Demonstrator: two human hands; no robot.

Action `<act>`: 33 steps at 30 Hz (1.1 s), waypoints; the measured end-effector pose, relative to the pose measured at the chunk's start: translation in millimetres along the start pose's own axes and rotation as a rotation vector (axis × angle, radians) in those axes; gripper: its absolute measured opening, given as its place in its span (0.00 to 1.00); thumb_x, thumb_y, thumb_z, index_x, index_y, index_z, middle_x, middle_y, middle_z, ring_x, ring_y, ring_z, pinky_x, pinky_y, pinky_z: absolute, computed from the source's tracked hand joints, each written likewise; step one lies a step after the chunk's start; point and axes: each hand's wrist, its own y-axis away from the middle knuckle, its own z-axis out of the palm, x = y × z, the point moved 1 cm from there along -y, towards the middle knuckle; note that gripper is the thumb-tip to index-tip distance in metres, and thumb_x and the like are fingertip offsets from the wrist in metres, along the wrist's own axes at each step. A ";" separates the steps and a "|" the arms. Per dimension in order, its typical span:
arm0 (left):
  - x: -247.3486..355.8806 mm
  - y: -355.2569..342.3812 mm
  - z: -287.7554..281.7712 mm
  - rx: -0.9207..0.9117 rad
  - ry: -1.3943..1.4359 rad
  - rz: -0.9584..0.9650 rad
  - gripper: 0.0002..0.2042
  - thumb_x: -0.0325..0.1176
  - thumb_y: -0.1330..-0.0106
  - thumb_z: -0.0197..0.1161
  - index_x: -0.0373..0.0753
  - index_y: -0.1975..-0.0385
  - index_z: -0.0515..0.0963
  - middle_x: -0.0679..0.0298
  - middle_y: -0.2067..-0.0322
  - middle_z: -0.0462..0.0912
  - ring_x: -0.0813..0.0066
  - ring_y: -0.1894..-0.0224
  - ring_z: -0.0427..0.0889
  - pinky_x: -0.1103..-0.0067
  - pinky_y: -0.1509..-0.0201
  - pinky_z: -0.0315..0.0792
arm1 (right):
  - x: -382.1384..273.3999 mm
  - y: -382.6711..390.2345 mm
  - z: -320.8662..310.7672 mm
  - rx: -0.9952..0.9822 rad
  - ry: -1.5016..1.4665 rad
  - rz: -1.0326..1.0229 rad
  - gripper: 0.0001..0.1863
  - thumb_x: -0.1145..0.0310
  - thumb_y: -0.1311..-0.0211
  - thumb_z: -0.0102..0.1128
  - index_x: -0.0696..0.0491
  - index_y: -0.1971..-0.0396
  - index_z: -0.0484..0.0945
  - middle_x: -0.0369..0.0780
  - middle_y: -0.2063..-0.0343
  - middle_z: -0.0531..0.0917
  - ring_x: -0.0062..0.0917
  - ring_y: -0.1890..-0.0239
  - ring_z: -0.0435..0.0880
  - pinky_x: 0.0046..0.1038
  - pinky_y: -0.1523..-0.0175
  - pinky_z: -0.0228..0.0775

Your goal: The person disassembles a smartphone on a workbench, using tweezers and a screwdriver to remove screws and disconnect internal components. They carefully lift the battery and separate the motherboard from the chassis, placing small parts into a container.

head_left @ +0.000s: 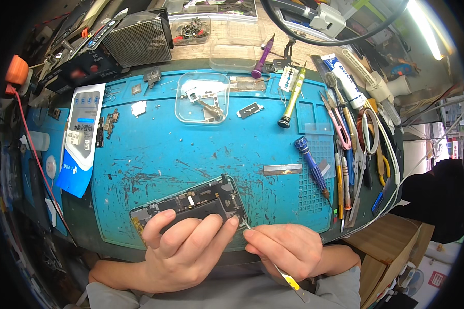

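Observation:
An opened smartphone [207, 194], its dark battery and inner parts exposed, lies tilted near the front edge of the blue work mat. My left hand [183, 250] is closed around its near side, fingers resting across the inside. From the right, my right hand [288, 250] pinches a slim metal tool [290, 281] with a yellow patch near its wide flat end. Its thin tip meets the phone's right end, close to my left fingertips. What exactly the tip touches is too small to make out.
On the mat [191, 149] are a clear plastic tub [202, 98] of small metal parts, a metal strip [282, 169], a blue screwdriver [313, 167] and a yellow-green screwdriver [293, 95]. Tweezers, scissors and brushes crowd the right. A blue-and-white package [81, 139] lies left.

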 end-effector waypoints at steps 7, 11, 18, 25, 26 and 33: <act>0.8 -0.2 0.8 0.004 -0.019 0.002 0.18 0.37 0.42 0.75 0.52 0.50 0.95 0.75 0.50 0.82 0.76 0.49 0.74 0.62 0.25 0.61 | 1.4 -2.8 -0.5 -0.018 -0.051 0.024 0.16 0.72 0.36 0.81 0.62 0.51 0.90 0.42 0.64 0.92 0.27 0.68 0.91 0.25 0.68 0.83; 1.5 0.5 2.7 0.023 -0.005 -0.013 0.14 0.37 0.39 0.76 0.51 0.54 0.95 0.76 0.49 0.84 0.78 0.49 0.75 0.62 0.25 0.61 | 1.5 -3.1 -0.8 -0.022 -0.042 0.031 0.17 0.72 0.37 0.81 0.62 0.51 0.90 0.42 0.63 0.92 0.27 0.68 0.91 0.25 0.68 0.83; -0.2 0.6 -0.2 -0.003 -0.021 0.011 0.19 0.37 0.43 0.75 0.53 0.50 0.96 0.74 0.50 0.81 0.74 0.49 0.73 0.62 0.25 0.61 | -1.4 -3.6 1.4 -0.021 -0.025 0.046 0.16 0.72 0.36 0.80 0.62 0.50 0.90 0.42 0.63 0.92 0.27 0.69 0.91 0.25 0.68 0.82; -1.5 0.7 2.2 0.008 -0.018 0.042 0.16 0.34 0.38 0.74 0.48 0.50 0.94 0.73 0.48 0.83 0.75 0.48 0.75 0.60 0.24 0.60 | -0.5 -1.8 -4.9 0.010 -0.102 0.057 0.16 0.74 0.37 0.81 0.61 0.50 0.90 0.42 0.63 0.92 0.29 0.68 0.91 0.27 0.67 0.83; -1.4 1.4 2.2 0.001 -0.020 0.050 0.16 0.33 0.38 0.73 0.48 0.49 0.94 0.72 0.48 0.83 0.74 0.48 0.75 0.60 0.24 0.60 | 1.8 0.5 -9.3 0.037 -0.096 0.066 0.17 0.75 0.39 0.81 0.61 0.50 0.90 0.43 0.63 0.92 0.29 0.68 0.92 0.27 0.67 0.84; -3.1 3.6 2.3 0.013 0.053 0.023 0.20 0.33 0.42 0.71 0.44 0.48 0.93 0.66 0.45 0.82 0.68 0.43 0.75 0.60 0.25 0.61 | 44.1 -7.8 -81.4 0.017 0.618 0.091 0.24 0.79 0.46 0.70 0.53 0.46 0.92 0.40 0.55 0.89 0.35 0.54 0.90 0.35 0.53 0.85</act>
